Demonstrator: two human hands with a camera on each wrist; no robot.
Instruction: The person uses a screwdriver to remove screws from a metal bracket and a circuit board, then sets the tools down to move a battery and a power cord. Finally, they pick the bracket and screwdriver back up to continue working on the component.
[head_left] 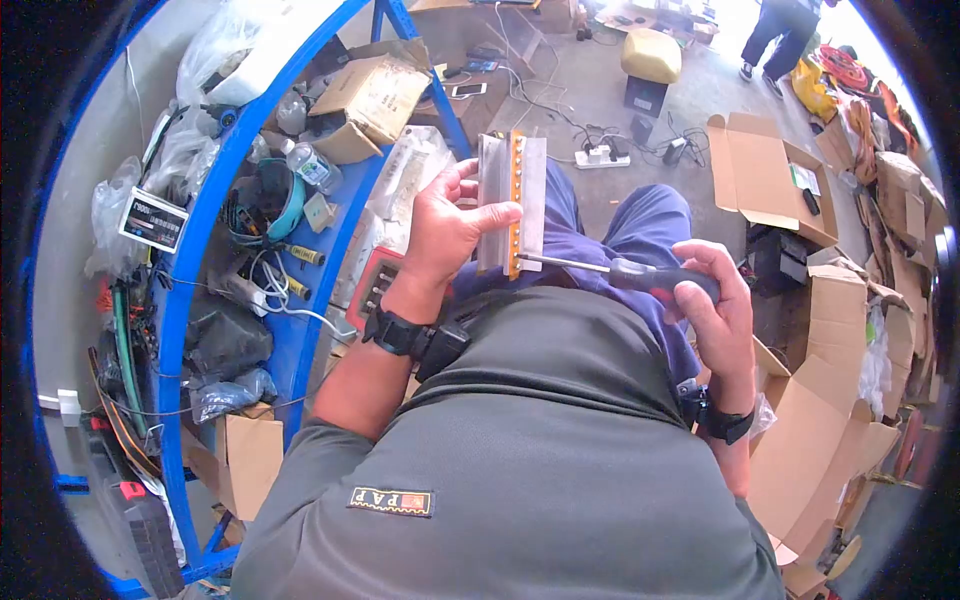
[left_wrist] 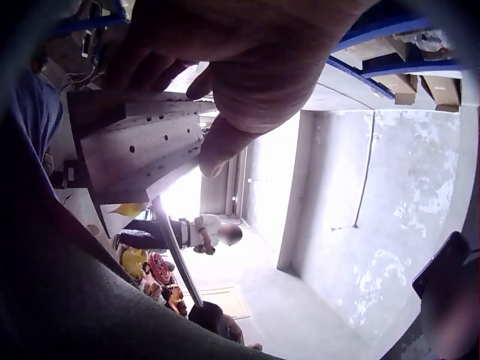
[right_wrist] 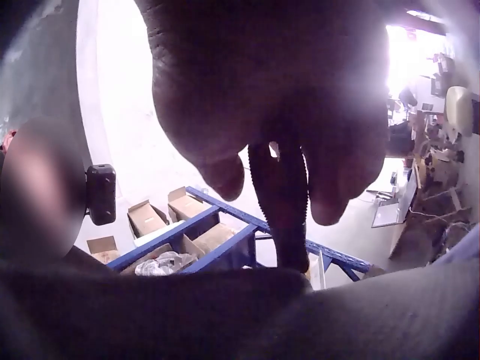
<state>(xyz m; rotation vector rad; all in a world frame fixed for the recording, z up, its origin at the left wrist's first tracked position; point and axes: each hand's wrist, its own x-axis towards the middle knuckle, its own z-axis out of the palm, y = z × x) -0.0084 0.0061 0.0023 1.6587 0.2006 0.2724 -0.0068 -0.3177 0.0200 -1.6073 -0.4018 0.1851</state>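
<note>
In the head view, the left hand [head_left: 445, 222] grips a metal bracket [head_left: 533, 205] with an orange strip [head_left: 517, 190] along its middle, thumb on its face. The right hand [head_left: 722, 315] holds a screwdriver [head_left: 640, 272] by its dark handle, its tip against the strip's lower end. From the left wrist, the bracket [left_wrist: 139, 150] shows small holes, the hand [left_wrist: 247, 67] around its upper edge and the screwdriver shaft [left_wrist: 176, 251] meeting its lower edge. Seen from the right wrist, the handle [right_wrist: 279, 202] lies between the fingers of the hand [right_wrist: 262, 82].
A blue shelf [head_left: 180, 300] with bags, a bottle [head_left: 312, 168] and a carton [head_left: 370, 100] stands at left. A red case [head_left: 375, 285] is beside the left forearm. Open cartons [head_left: 760, 175] lie at right. A power strip [head_left: 602, 158] is on the floor; a person [head_left: 783, 35] stands beyond.
</note>
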